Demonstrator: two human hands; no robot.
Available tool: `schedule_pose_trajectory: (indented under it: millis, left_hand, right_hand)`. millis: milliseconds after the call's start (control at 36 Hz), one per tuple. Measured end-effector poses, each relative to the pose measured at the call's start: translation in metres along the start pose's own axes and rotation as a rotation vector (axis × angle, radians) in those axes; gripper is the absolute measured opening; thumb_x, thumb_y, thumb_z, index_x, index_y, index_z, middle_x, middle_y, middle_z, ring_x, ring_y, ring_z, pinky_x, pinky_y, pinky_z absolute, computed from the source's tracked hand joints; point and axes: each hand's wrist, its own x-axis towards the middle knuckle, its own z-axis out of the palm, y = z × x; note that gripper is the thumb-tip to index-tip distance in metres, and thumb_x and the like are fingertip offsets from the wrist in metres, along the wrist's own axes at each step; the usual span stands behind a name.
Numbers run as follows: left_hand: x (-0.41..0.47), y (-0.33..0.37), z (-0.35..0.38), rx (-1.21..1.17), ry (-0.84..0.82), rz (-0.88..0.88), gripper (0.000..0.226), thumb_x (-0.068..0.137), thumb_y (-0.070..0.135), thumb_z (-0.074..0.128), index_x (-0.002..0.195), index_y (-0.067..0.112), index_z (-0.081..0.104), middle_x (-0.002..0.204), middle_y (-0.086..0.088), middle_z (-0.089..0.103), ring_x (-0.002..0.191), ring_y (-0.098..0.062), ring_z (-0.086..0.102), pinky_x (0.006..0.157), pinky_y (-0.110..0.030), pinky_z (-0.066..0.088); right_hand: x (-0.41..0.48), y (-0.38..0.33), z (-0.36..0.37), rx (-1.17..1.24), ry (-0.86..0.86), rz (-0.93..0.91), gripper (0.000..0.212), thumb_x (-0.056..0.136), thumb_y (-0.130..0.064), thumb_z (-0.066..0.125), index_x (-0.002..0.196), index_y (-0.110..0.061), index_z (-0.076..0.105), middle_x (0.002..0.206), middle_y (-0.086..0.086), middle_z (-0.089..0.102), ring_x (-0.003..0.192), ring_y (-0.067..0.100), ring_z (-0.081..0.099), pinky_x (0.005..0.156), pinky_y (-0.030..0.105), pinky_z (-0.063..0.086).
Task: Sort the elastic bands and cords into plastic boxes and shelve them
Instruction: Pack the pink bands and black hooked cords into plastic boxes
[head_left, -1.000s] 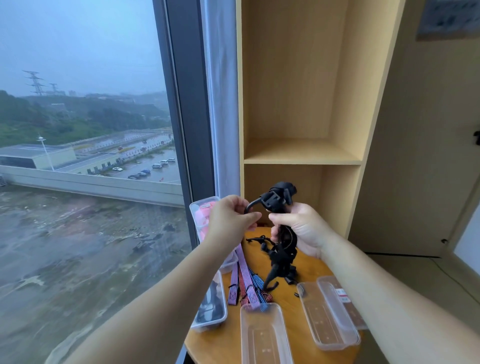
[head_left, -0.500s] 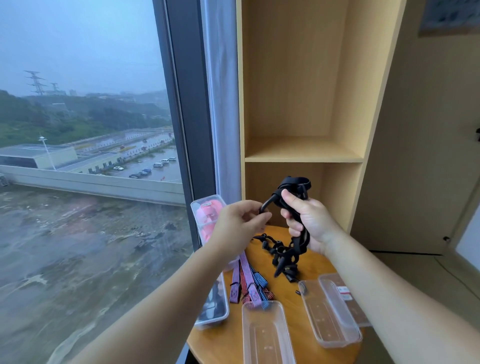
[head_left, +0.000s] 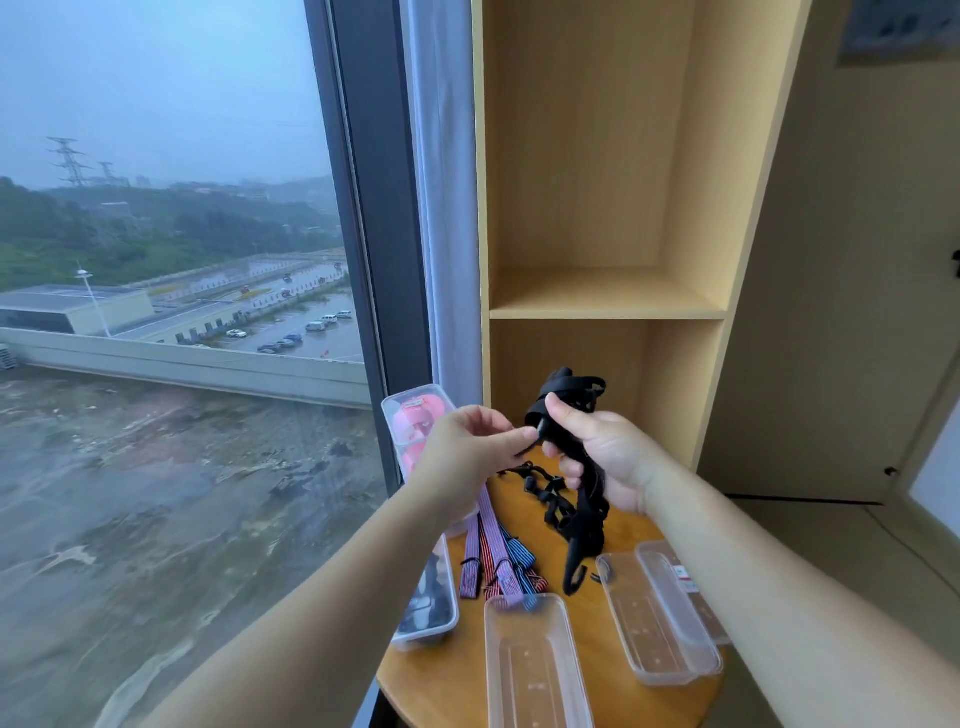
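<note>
We are gathering the black bands (head_left: 587, 514) above the table (head_left: 447, 686), our right hand (head_left: 608, 457) gripping the bunch and our left hand (head_left: 467, 452) pinching a loose end, and we judge the next move is tucking it tidily into the empty box (head_left: 535, 670).

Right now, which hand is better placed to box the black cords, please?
Likely the right hand: it grips the black elastic cord bundle near the empty clear plastic box; the left hand only pinches an end.

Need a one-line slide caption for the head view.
Left hand and right hand grip tangled black elastic straps above a round wooden table with clear plastic boxes.
</note>
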Motion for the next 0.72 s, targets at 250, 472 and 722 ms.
schedule_pose_trajectory:
  millis: [250,472,722]
  left_hand:
    - [0.001,-0.012,0.010,0.878,0.154,0.600,0.030,0.077,0.011,0.080,0.080,0.018,0.051,0.071,0.011,0.046,0.067,-0.018,0.048,0.059,-0.023,0.038]
    - [-0.004,-0.006,0.006,0.403,-0.039,0.139,0.015,0.087,0.026,0.073,0.089,0.015,0.062,0.071,-0.004,0.067,0.064,-0.018,0.065,0.062,-0.031,0.057]
    - [-0.004,-0.010,0.005,0.272,0.001,0.135,0.016,0.083,0.002,0.073,0.076,0.011,0.062,0.061,0.003,0.068,0.060,-0.013,0.070,0.064,-0.028,0.058]
  right_hand:
    - [0.004,0.009,0.015,-0.062,0.218,-0.053,0.040,0.086,-0.046,0.069,0.074,-0.009,0.062,0.058,0.006,0.052,0.041,0.015,0.036,0.044,0.024,0.037]
    - [0.002,0.006,0.003,-0.067,0.198,-0.118,0.036,0.092,-0.042,0.064,0.092,-0.006,0.063,0.058,0.002,0.052,0.040,0.012,0.035,0.042,0.024,0.036]
    - [0.001,0.004,0.004,-0.107,0.126,-0.047,0.040,0.091,-0.049,0.062,0.089,-0.009,0.065,0.058,0.002,0.056,0.041,0.013,0.040,0.045,0.024,0.041]
